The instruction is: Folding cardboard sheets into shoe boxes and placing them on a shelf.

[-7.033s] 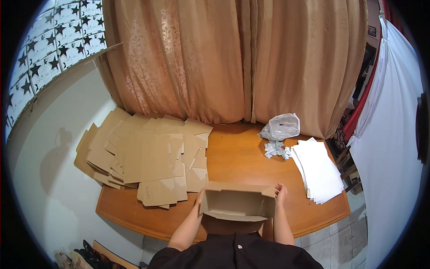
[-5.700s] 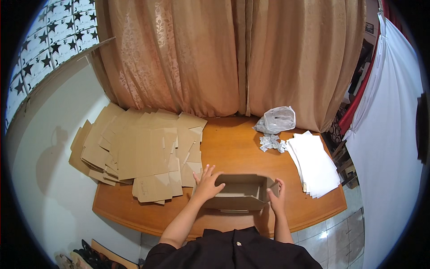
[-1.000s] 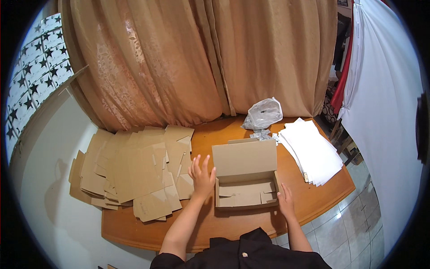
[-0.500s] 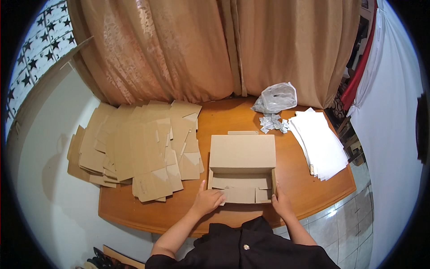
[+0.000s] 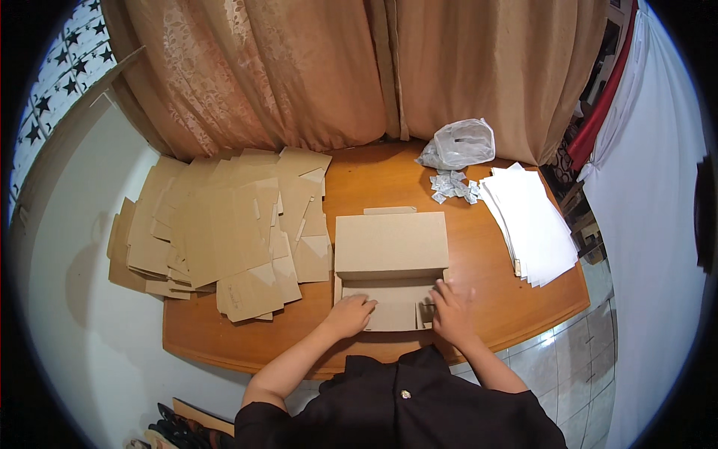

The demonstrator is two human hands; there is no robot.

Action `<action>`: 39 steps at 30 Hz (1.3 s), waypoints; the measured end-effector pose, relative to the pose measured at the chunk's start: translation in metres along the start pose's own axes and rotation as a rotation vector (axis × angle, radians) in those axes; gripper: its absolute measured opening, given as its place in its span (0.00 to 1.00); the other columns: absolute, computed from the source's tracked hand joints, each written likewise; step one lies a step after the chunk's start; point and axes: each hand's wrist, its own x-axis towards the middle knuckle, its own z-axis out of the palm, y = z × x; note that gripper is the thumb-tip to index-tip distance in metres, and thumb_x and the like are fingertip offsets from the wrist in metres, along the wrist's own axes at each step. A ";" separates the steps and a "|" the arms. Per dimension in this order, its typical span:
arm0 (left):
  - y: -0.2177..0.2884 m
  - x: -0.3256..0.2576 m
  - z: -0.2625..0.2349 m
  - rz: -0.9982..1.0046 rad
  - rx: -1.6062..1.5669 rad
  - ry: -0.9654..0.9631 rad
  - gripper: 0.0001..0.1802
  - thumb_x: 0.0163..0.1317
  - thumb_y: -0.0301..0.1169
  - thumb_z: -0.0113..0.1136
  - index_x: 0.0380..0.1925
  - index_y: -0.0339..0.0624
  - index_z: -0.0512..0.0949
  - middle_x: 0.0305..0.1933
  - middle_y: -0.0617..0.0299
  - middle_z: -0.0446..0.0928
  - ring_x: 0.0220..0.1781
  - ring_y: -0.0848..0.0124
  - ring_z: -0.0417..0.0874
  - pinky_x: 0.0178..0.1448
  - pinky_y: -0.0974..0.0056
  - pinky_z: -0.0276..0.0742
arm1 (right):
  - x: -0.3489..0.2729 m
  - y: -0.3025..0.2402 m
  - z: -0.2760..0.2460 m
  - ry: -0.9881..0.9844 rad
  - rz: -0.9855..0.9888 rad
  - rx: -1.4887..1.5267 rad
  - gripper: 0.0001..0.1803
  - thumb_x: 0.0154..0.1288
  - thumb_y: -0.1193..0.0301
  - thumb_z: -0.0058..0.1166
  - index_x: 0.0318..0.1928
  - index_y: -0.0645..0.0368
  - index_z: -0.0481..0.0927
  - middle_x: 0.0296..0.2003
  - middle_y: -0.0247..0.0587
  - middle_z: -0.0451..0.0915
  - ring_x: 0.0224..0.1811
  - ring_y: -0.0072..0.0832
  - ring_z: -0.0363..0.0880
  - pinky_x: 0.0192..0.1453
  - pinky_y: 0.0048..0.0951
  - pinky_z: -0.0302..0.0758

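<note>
A brown cardboard box [image 5: 391, 243] stands at the table's front, its lid raised and leaning back and its inside facing me. Folded flaps show along its front wall and at the right end. My left hand [image 5: 350, 315] is closed over the box's front left corner, fingers bent inward over the wall. At the right end, my right hand [image 5: 452, 313] has its fingers apart and slightly blurred, close to the right side wall and the small folded flap there. Its palm side is hidden, and I see nothing held in it.
Flat cardboard blanks [image 5: 224, 232] lie in a large overlapping pile on the left of the wooden table [image 5: 374, 178]. At the back right are a clear plastic bag [image 5: 462, 144] and several small sachets [image 5: 450, 185]. White paper sheets [image 5: 531, 224] are stacked along the right edge.
The box has shifted slightly left in view, as the whole scene has moved a little. My right hand has come off the outer right side, up and inward over the box's right end.
</note>
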 end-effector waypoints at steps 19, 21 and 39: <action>0.033 -0.010 -0.008 -0.006 -0.284 0.728 0.10 0.59 0.33 0.54 0.37 0.40 0.77 0.36 0.54 0.79 0.43 0.56 0.78 0.46 0.56 0.71 | 0.025 -0.019 0.022 -0.252 -0.087 0.340 0.19 0.62 0.58 0.46 0.44 0.57 0.80 0.45 0.48 0.79 0.52 0.39 0.75 0.67 0.52 0.53; 0.033 -0.039 0.009 -0.002 -0.171 0.806 0.09 0.56 0.30 0.58 0.36 0.42 0.77 0.34 0.58 0.78 0.42 0.61 0.78 0.48 0.58 0.68 | 0.009 -0.031 -0.007 0.042 -0.192 0.528 0.13 0.62 0.63 0.48 0.40 0.56 0.80 0.37 0.43 0.80 0.46 0.37 0.77 0.64 0.51 0.57; 0.017 -0.019 0.040 0.117 -0.124 0.625 0.06 0.58 0.36 0.58 0.33 0.51 0.81 0.34 0.67 0.81 0.39 0.71 0.80 0.57 0.50 0.56 | -0.044 -0.011 -0.007 0.186 0.157 0.354 0.13 0.58 0.59 0.56 0.41 0.49 0.81 0.40 0.32 0.80 0.51 0.32 0.76 0.65 0.69 0.38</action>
